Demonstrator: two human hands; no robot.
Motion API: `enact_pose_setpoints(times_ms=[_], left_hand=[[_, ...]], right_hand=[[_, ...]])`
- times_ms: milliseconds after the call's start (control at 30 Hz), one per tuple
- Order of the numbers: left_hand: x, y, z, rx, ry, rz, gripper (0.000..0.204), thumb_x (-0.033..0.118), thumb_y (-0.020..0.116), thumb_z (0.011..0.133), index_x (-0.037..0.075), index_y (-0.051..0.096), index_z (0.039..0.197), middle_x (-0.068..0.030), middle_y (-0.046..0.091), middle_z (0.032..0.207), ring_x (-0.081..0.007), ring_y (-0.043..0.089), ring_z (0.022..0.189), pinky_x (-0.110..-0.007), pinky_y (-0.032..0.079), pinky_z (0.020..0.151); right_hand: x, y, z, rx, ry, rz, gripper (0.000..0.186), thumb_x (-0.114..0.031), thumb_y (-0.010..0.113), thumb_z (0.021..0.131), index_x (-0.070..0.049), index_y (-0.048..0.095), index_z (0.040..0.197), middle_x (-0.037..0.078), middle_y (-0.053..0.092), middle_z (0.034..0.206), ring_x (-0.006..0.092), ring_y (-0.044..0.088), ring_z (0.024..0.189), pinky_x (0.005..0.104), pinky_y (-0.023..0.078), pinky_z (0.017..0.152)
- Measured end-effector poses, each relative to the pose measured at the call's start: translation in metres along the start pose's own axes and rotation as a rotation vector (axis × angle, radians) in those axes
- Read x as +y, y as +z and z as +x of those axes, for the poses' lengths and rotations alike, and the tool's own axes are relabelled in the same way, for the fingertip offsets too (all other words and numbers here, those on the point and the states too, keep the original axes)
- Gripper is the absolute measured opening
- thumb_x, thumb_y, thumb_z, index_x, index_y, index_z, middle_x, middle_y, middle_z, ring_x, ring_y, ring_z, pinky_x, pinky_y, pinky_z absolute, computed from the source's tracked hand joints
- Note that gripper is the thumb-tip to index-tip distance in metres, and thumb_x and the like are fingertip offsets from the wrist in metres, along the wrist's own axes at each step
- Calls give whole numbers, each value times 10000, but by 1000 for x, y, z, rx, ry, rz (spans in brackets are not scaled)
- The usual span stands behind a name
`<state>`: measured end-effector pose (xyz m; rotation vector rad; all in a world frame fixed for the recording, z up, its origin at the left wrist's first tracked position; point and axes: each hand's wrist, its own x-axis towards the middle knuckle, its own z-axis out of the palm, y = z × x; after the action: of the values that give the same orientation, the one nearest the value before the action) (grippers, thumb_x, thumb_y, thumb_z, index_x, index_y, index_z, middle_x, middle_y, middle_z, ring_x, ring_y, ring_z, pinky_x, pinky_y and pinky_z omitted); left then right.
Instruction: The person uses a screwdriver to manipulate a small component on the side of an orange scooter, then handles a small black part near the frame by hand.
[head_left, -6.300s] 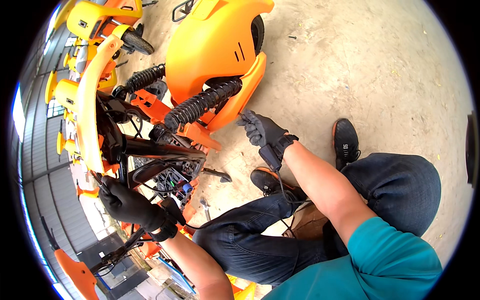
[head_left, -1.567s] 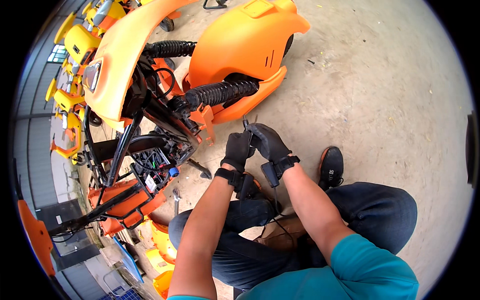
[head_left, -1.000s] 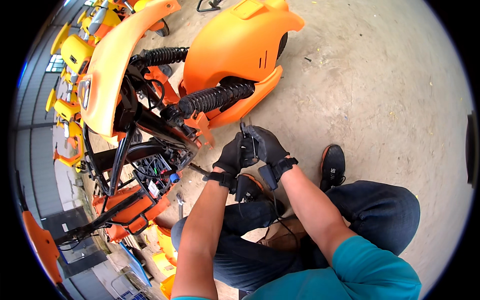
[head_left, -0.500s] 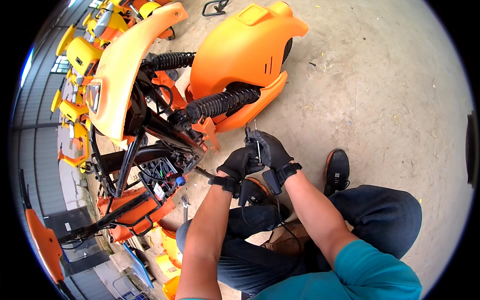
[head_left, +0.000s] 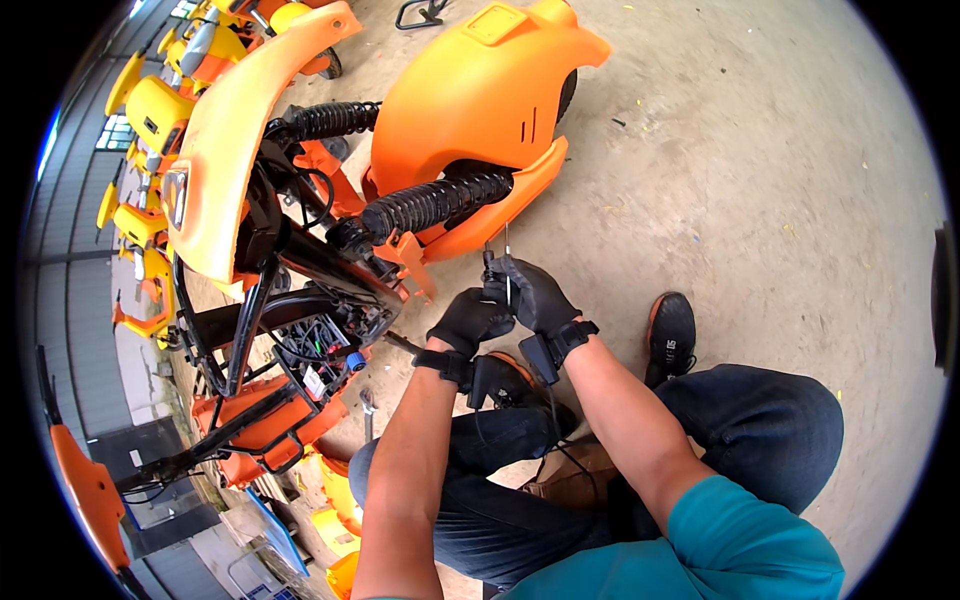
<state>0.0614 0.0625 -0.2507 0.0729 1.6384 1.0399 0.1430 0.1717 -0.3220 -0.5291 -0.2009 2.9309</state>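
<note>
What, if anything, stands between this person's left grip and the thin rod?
Nothing visible: the rod shows plainly in the right grip, with the left grip close to its lower end. Whether they touch is unclear.

Two gloved hands [head_left: 541,299], two black wrist straps [head_left: 574,336], two dark shoes [head_left: 671,332] — and one thin metal rod [head_left: 508,288], one wrench [head_left: 368,408], two coil-spring shock absorbers [head_left: 438,203], one rounded orange fender [head_left: 460,110], one blue cap [head_left: 356,361] — two denim-clad legs [head_left: 765,410].
</note>
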Motion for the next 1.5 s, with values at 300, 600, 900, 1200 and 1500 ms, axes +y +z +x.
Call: enact_pose_setpoints(times_ms=[300, 600, 900, 1200, 1500], left_hand=[[21, 16, -9, 162, -51, 19, 272, 9, 653, 768, -7, 503, 994, -88, 614, 859, -163, 634, 725, -275, 553, 616], [-13, -34, 23, 233, 722, 926, 399, 3, 704, 652, 32, 572, 1027, -112, 584, 1017, -257, 573, 941, -342, 492, 770], [-16, -17, 52, 296, 217, -107, 196, 193, 650, 823, 2, 650, 867, -30, 642, 733, -95, 569, 613, -224, 434, 561], [-16, -1, 66, 471, 245, 49, 232, 215, 665, 755, -3, 666, 833, -75, 662, 734, -154, 613, 678, -285, 471, 639], [-40, -33, 86, 270, 320, 202, 151, 203, 599, 852, 75, 642, 920, -30, 628, 802, -138, 597, 653, -251, 490, 570]], right_hand=[[-1, -2, -4, -23, -19, -33, 227, -187, 514, 930, 4, 560, 1043, 77, 605, 942, 176, 602, 833, 318, 493, 776], [5, -8, -4, -34, -25, -61, 213, -198, 484, 942, -23, 553, 1041, 99, 625, 990, 213, 619, 930, 309, 483, 766], [4, -7, -7, -51, -52, -41, 219, -173, 463, 938, -10, 559, 1050, 115, 617, 1023, 208, 623, 913, 303, 498, 781], [0, -19, -14, 52, -42, -77, 223, -182, 493, 933, -8, 555, 1059, 126, 606, 1020, 225, 602, 907, 313, 496, 729], [-31, -29, -39, 102, 249, -465, 319, -323, 521, 924, -87, 572, 1133, -14, 523, 797, 79, 458, 651, 258, 470, 686]])
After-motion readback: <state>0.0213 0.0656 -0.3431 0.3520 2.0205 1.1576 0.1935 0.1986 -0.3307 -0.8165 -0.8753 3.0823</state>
